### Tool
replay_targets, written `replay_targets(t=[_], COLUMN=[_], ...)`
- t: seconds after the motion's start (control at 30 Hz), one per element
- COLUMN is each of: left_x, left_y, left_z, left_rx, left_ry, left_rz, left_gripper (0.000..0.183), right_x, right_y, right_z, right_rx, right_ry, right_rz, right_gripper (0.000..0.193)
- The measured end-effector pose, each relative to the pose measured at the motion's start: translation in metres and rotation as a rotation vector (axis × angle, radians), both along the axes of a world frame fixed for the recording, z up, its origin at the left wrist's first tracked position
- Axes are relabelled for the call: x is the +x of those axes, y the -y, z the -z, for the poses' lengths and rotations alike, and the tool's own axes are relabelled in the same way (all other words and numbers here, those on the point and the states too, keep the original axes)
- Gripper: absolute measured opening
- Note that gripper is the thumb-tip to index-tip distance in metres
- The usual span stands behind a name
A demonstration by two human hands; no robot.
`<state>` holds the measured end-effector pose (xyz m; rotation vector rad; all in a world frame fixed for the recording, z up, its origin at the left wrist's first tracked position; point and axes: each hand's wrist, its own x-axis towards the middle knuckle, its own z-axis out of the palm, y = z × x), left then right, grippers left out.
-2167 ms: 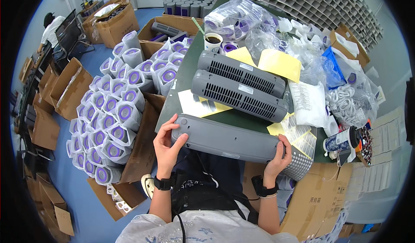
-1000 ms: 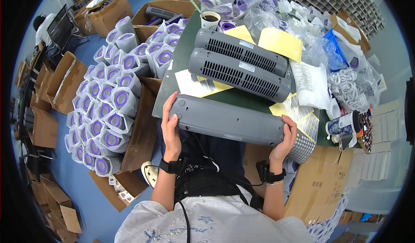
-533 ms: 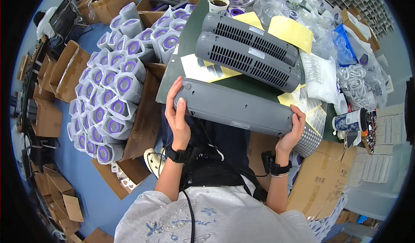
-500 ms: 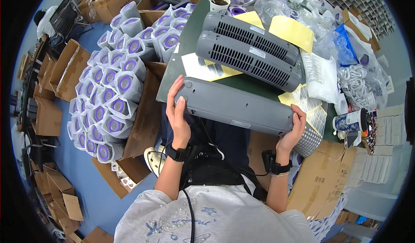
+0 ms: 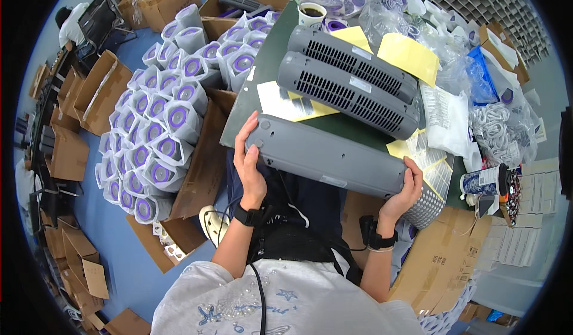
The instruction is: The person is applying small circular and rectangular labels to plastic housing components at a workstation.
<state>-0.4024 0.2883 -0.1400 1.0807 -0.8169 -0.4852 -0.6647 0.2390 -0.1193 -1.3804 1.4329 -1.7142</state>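
Between my two hands lies a long grey plastic housing (image 5: 331, 156), its smooth side up, with a small pale label along its near edge. My left hand (image 5: 249, 174) grips the left end, fingers over the far side and thumb on top. My right hand (image 5: 404, 195) wraps the right end, next to a grey perforated grille (image 5: 428, 207). Just beyond, two similar grey housings lie side by side on the dark green table (image 5: 246, 117), slotted faces up: a nearer one (image 5: 310, 83) and a farther one (image 5: 322, 40).
Yellow-backed label sheets (image 5: 409, 57) lie around the housings. A cup of dark drink (image 5: 310, 16) stands at the far edge. Plastic bags and coiled white cables (image 5: 495, 126) crowd the right, near a patterned tumbler (image 5: 482, 181). On the left, a carton (image 5: 200, 174) holds many wrapped purple-ended cylinders (image 5: 156, 132).
The whole view has shifted slightly, so the table and housings appear a little lower and farther right. Both hands keep their hold on the same housing.
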Motion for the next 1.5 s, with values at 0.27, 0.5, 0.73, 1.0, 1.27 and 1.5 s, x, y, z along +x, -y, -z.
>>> replay_targets(t=[0.27,0.5,0.73,1.0,1.27,1.5], left_x=[0.0,0.006,0.056,0.078,0.062,0.056], left_y=[0.0,-0.001,-0.015,0.0,0.002,-0.001], left_z=[-0.006,-0.013,-0.048,-0.089,-0.059,-0.066], left_rx=[0.032,0.08,0.32,0.371,0.179,0.228], left_ry=[-0.01,0.02,0.551,1.063,0.982,0.936], left_rz=[0.054,0.072,0.199,0.39,0.122,0.051], left_gripper=[0.044,0.04,0.026,0.014,0.008,0.007], right_x=[-0.002,-0.002,0.0,-0.001,-0.002,0.0], right_y=[0.001,0.004,0.003,0.004,0.005,0.002], right_z=[-0.002,-0.001,0.0,0.001,0.003,0.005], right_rx=[0.024,0.043,0.025,-0.017,-0.069,-0.115], right_ry=[-0.007,-0.002,0.008,0.006,0.015,-0.054], right_rz=[-0.008,-0.012,0.004,-0.001,-0.021,0.007], right_gripper=[0.023,0.023,0.023,0.022,0.015,0.016])
